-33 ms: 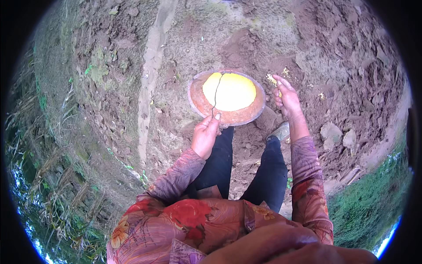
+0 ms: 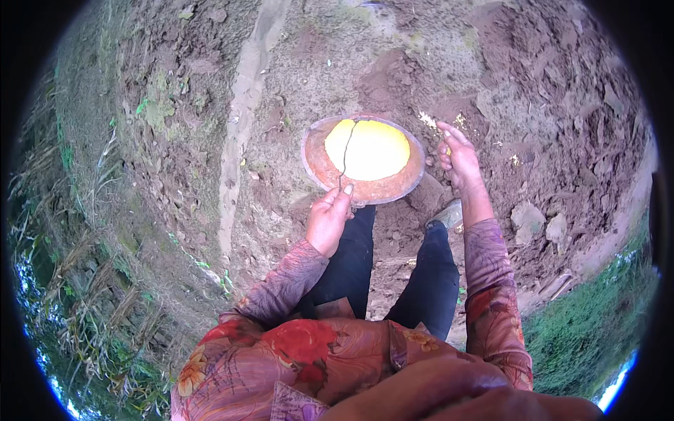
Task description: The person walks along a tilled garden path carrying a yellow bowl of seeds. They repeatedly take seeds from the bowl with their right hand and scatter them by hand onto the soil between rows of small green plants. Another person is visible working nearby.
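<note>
A round, reddish-brown basin (image 2: 386,189) holds a bright yellow, overexposed heap of grain (image 2: 368,151). My left hand (image 2: 328,219) is closed on its near rim, thumb on top and fingers underneath. From the far rim a thin dark wire-like handle (image 2: 347,149) crosses over the grain to this hand. To the right of the basin, my right hand (image 2: 460,160) is half curled, with some yellow grain (image 2: 448,150) showing between its fingers. Just beyond the fingertips is a cluster of loose yellow grains (image 2: 427,120); whether it is falling or on the soil I cannot tell.
Brown, cloddy soil surrounds my feet, with yellow bits (image 2: 515,160) scattered at the right. Pale flat clods (image 2: 528,221) lie near my right shoe (image 2: 449,213). A lighter strip (image 2: 242,112) runs along the ground at the left. Dry stalks (image 2: 91,309) and green plants (image 2: 590,337) border the sides.
The cluster of yellow grains by my right fingertips is a little farther from the hand and more spread out. Both hands and the basin stay nearly in place; the view has shifted slightly.
</note>
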`<state>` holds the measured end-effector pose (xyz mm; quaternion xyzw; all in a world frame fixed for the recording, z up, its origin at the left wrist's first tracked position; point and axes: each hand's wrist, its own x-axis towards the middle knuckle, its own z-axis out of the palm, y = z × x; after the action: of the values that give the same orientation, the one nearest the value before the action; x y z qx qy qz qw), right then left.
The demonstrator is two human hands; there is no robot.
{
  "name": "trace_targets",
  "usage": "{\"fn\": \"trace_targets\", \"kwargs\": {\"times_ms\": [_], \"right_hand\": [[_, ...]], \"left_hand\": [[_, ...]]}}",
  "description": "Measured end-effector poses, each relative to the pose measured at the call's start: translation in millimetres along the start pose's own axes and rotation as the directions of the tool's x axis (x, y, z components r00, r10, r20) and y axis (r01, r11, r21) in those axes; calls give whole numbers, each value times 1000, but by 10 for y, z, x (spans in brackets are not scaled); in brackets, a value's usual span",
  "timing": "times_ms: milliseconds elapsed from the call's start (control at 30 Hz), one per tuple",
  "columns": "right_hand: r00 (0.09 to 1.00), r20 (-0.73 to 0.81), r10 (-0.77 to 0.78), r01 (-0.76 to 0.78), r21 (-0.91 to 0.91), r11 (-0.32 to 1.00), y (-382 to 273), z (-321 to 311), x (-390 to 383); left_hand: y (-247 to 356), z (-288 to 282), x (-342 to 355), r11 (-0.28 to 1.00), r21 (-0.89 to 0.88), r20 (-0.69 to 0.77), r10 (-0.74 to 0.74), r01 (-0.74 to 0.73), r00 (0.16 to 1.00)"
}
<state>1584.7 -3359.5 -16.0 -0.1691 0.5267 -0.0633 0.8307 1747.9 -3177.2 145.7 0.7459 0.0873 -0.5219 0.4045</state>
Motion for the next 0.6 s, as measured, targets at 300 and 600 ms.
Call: {"fn": "trace_targets", "kwargs": {"times_ms": [300,600], "right_hand": [[989,102,103,-83,-185,979,-238,2001,925],[988,104,111,-123,117,985,-505,2846,1527]], "left_hand": [[140,-683,259,954,-285,-109,-124,89,986],[359,-1115,519,872,-478,-73,-153,100,985]]}}
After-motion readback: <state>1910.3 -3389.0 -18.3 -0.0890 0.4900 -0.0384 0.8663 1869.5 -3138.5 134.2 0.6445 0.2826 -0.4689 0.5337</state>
